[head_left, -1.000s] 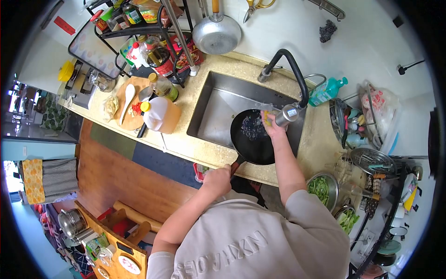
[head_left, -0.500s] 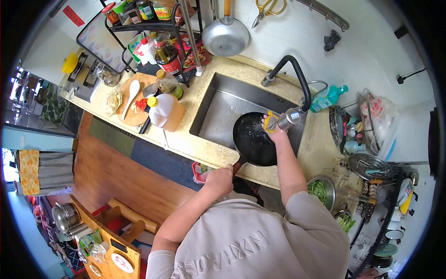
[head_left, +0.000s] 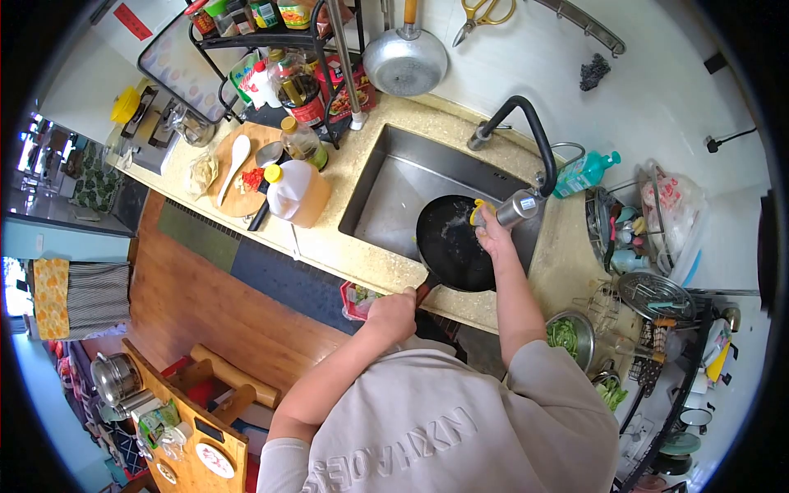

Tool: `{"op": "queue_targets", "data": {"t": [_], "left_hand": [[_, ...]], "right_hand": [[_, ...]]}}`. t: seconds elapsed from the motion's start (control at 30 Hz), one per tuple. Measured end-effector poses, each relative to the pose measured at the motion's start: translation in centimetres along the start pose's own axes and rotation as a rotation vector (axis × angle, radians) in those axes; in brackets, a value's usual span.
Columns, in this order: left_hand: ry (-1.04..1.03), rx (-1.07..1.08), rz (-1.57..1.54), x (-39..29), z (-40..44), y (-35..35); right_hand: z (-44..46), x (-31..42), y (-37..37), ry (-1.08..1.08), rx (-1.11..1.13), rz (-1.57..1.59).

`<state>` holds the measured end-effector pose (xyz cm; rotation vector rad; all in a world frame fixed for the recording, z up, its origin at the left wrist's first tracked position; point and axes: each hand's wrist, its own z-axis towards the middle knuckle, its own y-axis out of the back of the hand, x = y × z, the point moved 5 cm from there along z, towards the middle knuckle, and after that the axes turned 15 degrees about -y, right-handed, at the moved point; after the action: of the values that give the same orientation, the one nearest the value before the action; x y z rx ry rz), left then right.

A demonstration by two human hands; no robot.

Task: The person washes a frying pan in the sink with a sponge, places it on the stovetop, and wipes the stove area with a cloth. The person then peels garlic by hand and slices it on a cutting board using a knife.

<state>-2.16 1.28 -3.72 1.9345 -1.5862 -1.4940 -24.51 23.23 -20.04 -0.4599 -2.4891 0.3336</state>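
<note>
My left hand (head_left: 393, 316) wraps round the handle (head_left: 427, 287) of the black pan (head_left: 450, 251), which is partly over the sink (head_left: 390, 193); my right hand (head_left: 491, 233) pinches a yellow scrubber (head_left: 477, 213) by the tap head (head_left: 517, 209)

A home kitchen, with a sink (head_left: 394, 197) (and spice bottles (head_left: 267, 15) racked nearby).

you're in a plain greyish-beige tee (head_left: 460, 378), sleeves (head_left: 538, 370) ending around the elbow, with big raised tone-on-tone block lettering (head_left: 394, 448) across it, kinda wrinkly fabric too
</note>
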Motion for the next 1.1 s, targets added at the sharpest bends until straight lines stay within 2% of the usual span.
{"op": "queue_targets", "data": {"t": [0.07,0.17,0.2,0.27,0.3,0.37,0.4,0.47,0.5,0.57,0.6,0.7,0.77,0.8,0.87,0.93,1.03,1.1], "left_hand": [[-0.001,0.004,0.001,-0.1,-0.1,0.1],[-0.012,-0.022,0.010,0.0,-0.1,0.0],[-0.012,-0.022,0.009,0.0,0.0,-0.1],[-0.010,-0.025,0.009,0.1,0.1,-0.1],[-0.010,-0.026,0.008,0.1,0.1,-0.1],[-0.013,-0.022,0.012,0.0,0.1,0.0],[-0.013,-0.022,0.011,0.0,0.1,0.0],[-0.014,0.007,0.029,0.1,0.2,-0.1],[-0.014,0.008,0.029,0.0,0.2,0.0],[0.001,0.057,0.058,-0.1,0.2,0.0],[0.001,0.059,0.058,-0.1,0.3,0.0],[0.008,0.070,0.049,0.0,0.3,-0.1],[0.010,0.064,0.046,0.0,0.3,-0.1],[0.011,0.063,0.046,0.0,0.3,-0.1],[0.005,0.060,0.048,0.1,0.3,-0.1],[0.004,0.058,0.051,0.1,0.3,-0.1],[0.001,0.055,0.048,0.0,0.2,-0.1],[0.001,0.053,0.044,0.0,0.2,0.0]], "right_hand": [[0.5,0.0,0.6,-0.066,-0.084,0.061],[-3.2,1.1,-1.7,-0.029,-0.196,0.008],[-2.6,0.8,-1.3,-0.030,-0.196,0.008],[-1.0,0.2,-1.7,0.002,0.073,0.055],[-1.1,-0.1,-1.7,0.002,0.073,0.054],[-1.8,0.0,-1.7,0.191,0.052,0.002],[-1.2,-0.1,-1.2,0.191,0.051,0.002],[-0.1,0.2,0.1,0.222,-0.116,-0.257],[0.0,0.3,-0.1,0.222,-0.116,-0.256],[0.3,-0.1,0.6,0.078,-0.237,-0.143],[0.2,-0.1,0.7,0.077,-0.238,-0.141],[0.3,0.1,0.8,0.022,-0.115,-0.140],[1.2,0.3,1.2,-0.032,-0.037,0.015],[1.1,0.0,0.8,-0.031,-0.036,0.015],[0.2,0.1,-0.7,0.196,-0.076,-0.008],[-0.6,0.6,-0.9,0.179,-0.130,0.040],[0.3,1.1,0.4,0.141,-0.044,-0.046],[0.9,0.4,1.2,-0.043,0.006,0.097]]}}
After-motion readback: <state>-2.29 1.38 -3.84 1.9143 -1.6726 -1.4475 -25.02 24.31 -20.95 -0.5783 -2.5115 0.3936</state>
